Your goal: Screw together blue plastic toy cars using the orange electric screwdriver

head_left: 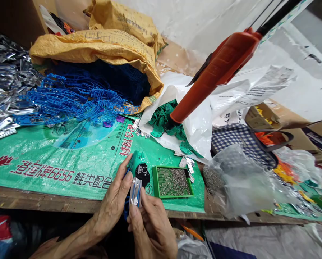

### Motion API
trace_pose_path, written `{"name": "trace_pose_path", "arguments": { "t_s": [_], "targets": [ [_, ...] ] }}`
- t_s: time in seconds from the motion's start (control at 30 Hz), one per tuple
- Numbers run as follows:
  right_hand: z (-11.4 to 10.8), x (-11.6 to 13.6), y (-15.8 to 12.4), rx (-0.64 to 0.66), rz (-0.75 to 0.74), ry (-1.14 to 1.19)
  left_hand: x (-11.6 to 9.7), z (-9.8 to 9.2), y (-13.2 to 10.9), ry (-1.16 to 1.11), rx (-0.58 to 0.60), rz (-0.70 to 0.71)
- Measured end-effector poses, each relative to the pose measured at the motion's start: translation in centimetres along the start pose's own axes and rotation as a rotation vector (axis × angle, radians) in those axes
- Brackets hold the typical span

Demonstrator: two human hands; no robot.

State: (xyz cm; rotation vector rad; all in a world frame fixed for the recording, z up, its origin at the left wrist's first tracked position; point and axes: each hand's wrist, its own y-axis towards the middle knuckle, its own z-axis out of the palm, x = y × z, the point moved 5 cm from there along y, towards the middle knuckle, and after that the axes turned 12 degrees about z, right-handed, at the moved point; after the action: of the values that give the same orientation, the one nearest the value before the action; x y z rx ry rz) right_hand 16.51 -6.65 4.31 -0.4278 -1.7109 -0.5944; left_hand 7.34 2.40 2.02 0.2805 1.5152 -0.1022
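Observation:
In front of me at the table's edge, my left hand (pixel 115 194) is closed along the left side of a plastic assembly with a green and black top (pixel 142 172) and blue edges lower down. A shiny silver plastic piece (pixel 135 190) lies against its face, pinched by my right hand (pixel 152 225) between thumb and fingers. The left thumb reaches toward the top of the silver piece. My fingers hide the lower part of the assembly. Just right of my hands sits a green tray (pixel 155 182) with many small metal screws (pixel 178 181).
Blue plastic frames (pixel 77 97) spill from a yellow woven sack (pixel 96 43); silver pieces (pixel 7 79) are heaped at left. An orange-red power screwdriver (pixel 215 72) hangs over a white bag (pixel 196 133) of green parts (pixel 163 115). A clear plastic bag (pixel 239 183) lies right.

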Motion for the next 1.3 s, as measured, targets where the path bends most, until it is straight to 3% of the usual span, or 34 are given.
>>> {"name": "trace_pose_path", "arguments": {
  "t_s": [0.13, 0.37, 0.63, 0.87, 1.1, 1.3],
  "targets": [
    [0.0, -0.4, 0.0, -0.005, 0.093, 0.088, 0.1, 0.0, 0.0, 0.000, 0.012, -0.016],
    [0.0, 0.2, -0.1, -0.003, 0.031, 0.017, 0.4, 0.3, -0.3, -0.021, 0.020, 0.010],
    [0.4, -0.9, -0.6, -0.038, 0.108, 0.081, 0.0, 0.3, -0.6, -0.066, 0.084, 0.041],
    [-0.3, 0.7, -0.1, -0.080, -0.046, -0.080, -0.4, 0.0, -0.5, -0.024, 0.080, 0.034],
    [-0.1, 0.0, 0.3, -0.089, -0.022, -0.129, -0.9, -0.3, 0.5, -0.049, 0.076, -0.055],
    [0.6, 0.1, 1.1, -0.049, -0.209, -0.177, -0.7, -0.8, 0.9, -0.067, 0.124, -0.064]
  ]
}}
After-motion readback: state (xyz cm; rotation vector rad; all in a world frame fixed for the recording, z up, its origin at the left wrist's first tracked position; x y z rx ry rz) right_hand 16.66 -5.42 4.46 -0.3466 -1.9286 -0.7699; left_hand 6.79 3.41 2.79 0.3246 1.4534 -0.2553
